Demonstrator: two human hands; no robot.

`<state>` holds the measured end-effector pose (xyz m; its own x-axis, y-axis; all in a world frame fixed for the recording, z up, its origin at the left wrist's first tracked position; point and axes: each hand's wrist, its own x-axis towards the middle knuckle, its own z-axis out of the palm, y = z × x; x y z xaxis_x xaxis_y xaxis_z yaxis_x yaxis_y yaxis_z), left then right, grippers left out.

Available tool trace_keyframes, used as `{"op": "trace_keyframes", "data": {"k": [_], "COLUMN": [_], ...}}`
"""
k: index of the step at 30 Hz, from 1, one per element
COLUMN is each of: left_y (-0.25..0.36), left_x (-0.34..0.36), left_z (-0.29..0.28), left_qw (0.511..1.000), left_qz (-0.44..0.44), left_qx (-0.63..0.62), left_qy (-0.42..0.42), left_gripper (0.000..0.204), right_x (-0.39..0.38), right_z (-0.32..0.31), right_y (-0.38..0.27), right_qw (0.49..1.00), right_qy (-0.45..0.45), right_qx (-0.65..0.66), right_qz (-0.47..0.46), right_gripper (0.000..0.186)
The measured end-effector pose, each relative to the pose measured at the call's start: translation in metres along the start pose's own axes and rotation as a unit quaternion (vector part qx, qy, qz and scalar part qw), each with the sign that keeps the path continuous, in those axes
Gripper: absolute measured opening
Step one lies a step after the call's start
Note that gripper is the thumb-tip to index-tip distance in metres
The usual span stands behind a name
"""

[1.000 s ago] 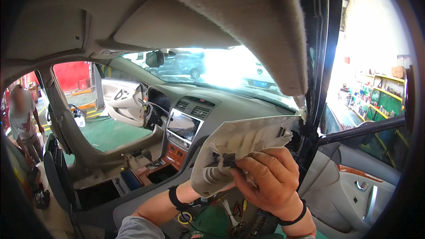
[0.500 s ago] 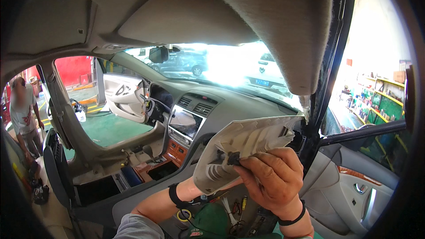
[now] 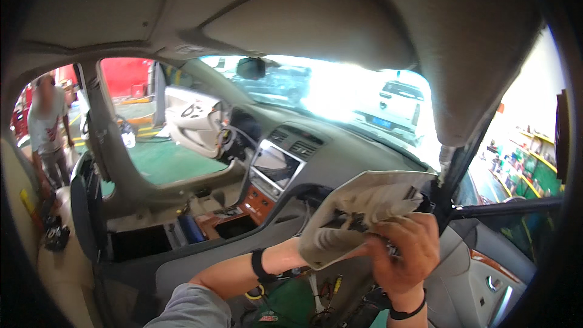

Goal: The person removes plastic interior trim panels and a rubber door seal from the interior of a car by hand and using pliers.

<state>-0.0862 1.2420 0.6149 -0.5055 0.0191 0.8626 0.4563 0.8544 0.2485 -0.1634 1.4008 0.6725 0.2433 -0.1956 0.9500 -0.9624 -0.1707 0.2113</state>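
A light beige plastic trim panel [image 3: 325, 244] is held up in front of the dashboard, its ribbed inner side toward me. My left hand [image 3: 288, 257] reaches behind it and holds it from below; the panel hides its fingers. At the panel's right part is my right hand [image 3: 405, 249], its fingers curled toward the thumb. A small dark piece [image 3: 393, 251] shows between that thumb and the fingers, too blurred to name. Dark marks or fittings on the panel's inner side are smeared by motion.
Below my arms lie a green cloth-like item [image 3: 285, 304], a yellow-handled tool [image 3: 336, 284] and a tape roll [image 3: 256, 293]. The dashboard [image 3: 358, 158] stands ahead, an open car door [image 3: 473, 273] on the right. A person [image 3: 48, 121] stands outside at the left.
My right hand has drawn from the panel's middle, where it pinched a black piece, toward the panel's right part. The view has shifted, so the car's interior sits farther right and lower.
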Motion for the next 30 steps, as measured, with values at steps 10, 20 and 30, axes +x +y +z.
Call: {"op": "trace_keyframes", "data": {"k": [10, 20, 30], "left_y": [-0.008, 0.015, -0.012], "left_x": [0.003, 0.012, -0.046], "left_z": [0.006, 0.007, -0.014], "left_qw": [0.997, 0.905, 0.935], "left_qz": [-0.026, -0.061, -0.254], "left_qx": [-0.058, -0.374, -0.189], "left_qy": [0.035, 0.191, 0.163], "left_gripper": [0.083, 0.087, 0.034], "right_x": [-0.041, -0.082, -0.086], "right_z": [0.028, 0.064, 0.087], "right_y": [0.049, 0.119, 0.146], "right_qw": [0.983, 0.973, 0.95], "right_qy": [-0.037, -0.013, -0.028], "right_qx": [0.031, -0.104, -0.094], "right_qz": [0.178, 0.205, 0.297], "right_gripper": [0.045, 0.061, 0.063]}}
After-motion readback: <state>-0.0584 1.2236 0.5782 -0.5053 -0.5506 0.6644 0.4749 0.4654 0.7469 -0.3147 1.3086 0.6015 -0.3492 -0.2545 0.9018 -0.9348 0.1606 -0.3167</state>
